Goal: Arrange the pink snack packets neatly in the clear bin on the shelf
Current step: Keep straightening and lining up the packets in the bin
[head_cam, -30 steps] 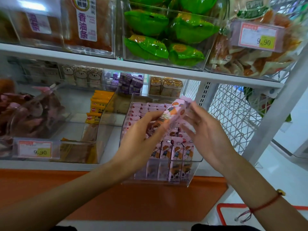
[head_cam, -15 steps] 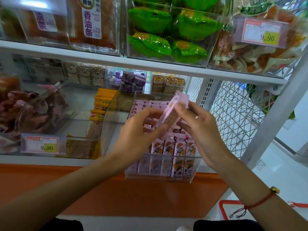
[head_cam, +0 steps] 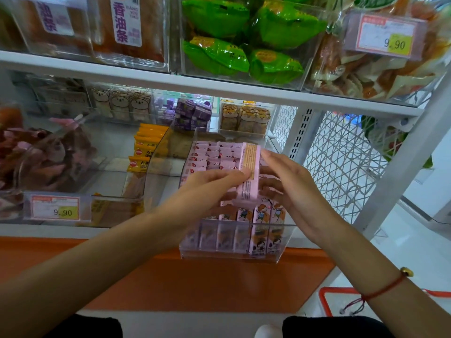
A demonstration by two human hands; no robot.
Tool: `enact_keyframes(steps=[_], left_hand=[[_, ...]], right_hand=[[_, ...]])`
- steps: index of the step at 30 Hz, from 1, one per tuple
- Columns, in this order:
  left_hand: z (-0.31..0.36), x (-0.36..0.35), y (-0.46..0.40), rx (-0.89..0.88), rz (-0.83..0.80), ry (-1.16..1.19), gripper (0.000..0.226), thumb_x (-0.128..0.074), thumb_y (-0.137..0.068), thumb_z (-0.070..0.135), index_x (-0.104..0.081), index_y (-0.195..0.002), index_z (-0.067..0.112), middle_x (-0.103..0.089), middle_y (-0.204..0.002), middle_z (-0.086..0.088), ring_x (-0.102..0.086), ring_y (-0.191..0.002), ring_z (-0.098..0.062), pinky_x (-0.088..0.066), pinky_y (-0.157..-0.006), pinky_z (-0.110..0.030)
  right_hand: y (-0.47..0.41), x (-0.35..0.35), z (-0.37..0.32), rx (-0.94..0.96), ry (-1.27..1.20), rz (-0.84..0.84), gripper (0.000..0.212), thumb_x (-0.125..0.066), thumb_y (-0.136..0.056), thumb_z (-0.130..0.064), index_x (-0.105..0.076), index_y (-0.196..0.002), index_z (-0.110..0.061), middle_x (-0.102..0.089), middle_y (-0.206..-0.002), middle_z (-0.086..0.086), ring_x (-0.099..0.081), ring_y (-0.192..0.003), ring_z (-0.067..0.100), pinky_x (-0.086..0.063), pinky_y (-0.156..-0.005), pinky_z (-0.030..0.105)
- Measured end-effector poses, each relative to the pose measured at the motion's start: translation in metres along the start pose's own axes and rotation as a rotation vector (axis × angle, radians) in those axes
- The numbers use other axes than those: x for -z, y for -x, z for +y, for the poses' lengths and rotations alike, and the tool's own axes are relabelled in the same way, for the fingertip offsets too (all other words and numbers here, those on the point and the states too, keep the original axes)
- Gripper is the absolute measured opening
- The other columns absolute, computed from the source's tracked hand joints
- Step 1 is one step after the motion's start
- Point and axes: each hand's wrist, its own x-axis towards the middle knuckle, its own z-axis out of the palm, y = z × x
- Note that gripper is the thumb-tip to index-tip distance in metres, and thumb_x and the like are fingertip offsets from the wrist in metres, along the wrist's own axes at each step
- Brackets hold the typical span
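- Clear bin [head_cam: 280, 240] at front edge of lower shelf [head_cam: 73, 231], right of centre; front wall overhanging orange base panel [head_cam: 195, 284].
- Pink snack packets [head_cam: 214, 154] packed upright in rows inside bin; front row [head_cam: 258, 230] showing cartoon figures through front wall.
- Held packet [head_cam: 249, 176] raised above the rows, roughly on end, text side toward camera, yellow label patch near top.
- Left hand [head_cam: 205, 189] over bin from left; fingertips pressed together and pinching left edge of held packet; thumb position not clear, probably behind packet.
- Right hand [head_cam: 295, 189] over bin from right; fingers straight, slightly spread, laid against right side of held packet; red cord bracelet [head_cam: 380, 291] on wrist.
- Left of bin: yellow packets [head_cam: 146, 147]; price tag [head_cam: 56, 208] reading 9.90 on neighbouring bin.
- Upper shelf: green packets [head_cam: 244, 40] in clear box; second price tag [head_cam: 385, 35] at right.
- Red basket rim [head_cam: 324, 301] on floor, lower right.
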Motion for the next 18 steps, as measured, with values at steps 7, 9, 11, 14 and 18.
enact_keyframes(steps=[7, 9, 11, 14, 18], left_hand=[[-0.003, 0.005, -0.001, -0.455, 0.141, -0.32, 0.031, -0.068, -0.082, 0.017, -0.056, -0.103, 0.037, -0.064, -0.102, 0.021, -0.06, -0.097, 0.011, -0.046, -0.075, -0.003], [-0.005, 0.008, -0.003, -0.494, 0.169, -0.341, 0.032, -0.071, -0.078, 0.018, -0.055, -0.101, 0.034, -0.064, -0.105, 0.018, -0.06, -0.1, 0.008, -0.047, -0.081, -0.006], [-0.009, 0.011, -0.006, -0.498, 0.172, -0.36, 0.033, -0.072, -0.078, 0.018, -0.056, -0.104, 0.029, -0.064, -0.108, 0.014, -0.06, -0.103, 0.004, -0.048, -0.084, -0.009], [-0.013, 0.013, -0.007, -0.465, 0.152, -0.385, 0.044, -0.071, -0.077, 0.026, -0.058, -0.119, 0.023, -0.063, -0.119, 0.01, -0.058, -0.113, -0.002, -0.051, -0.089, -0.019], [-0.013, 0.006, -0.005, -0.514, 0.191, -0.508, 0.046, -0.073, -0.077, 0.034, -0.054, -0.118, 0.036, -0.059, -0.12, 0.019, -0.054, -0.111, 0.004, -0.048, -0.089, -0.017]], right_hand=[[0.003, 0.006, -0.003, 0.292, 0.044, -0.078, 0.046, -0.069, -0.072, -0.03, -0.058, -0.116, -0.029, -0.071, -0.108, -0.004, -0.064, -0.104, 0.006, -0.052, -0.085, 0.019], [0.006, 0.005, -0.004, 0.356, 0.098, -0.138, 0.04, -0.071, -0.076, -0.018, -0.059, -0.112, -0.028, -0.07, -0.109, -0.003, -0.064, -0.107, 0.008, -0.052, -0.09, 0.024], [0.008, 0.003, -0.004, 0.397, 0.177, -0.147, 0.039, -0.071, -0.079, -0.008, -0.06, -0.11, -0.03, -0.069, -0.11, -0.004, -0.063, -0.109, 0.01, -0.05, -0.097, 0.032], [0.01, -0.001, -0.004, 0.445, 0.284, -0.062, 0.038, -0.073, -0.08, -0.013, -0.06, -0.11, -0.032, -0.068, -0.109, -0.007, -0.063, -0.107, 0.008, -0.049, -0.098, 0.038], [0.012, -0.007, -0.004, 0.461, 0.283, 0.078, 0.039, -0.079, -0.075, -0.021, -0.062, -0.11, -0.024, -0.07, -0.101, -0.01, -0.066, -0.094, 0.003, -0.056, -0.082, 0.024]])
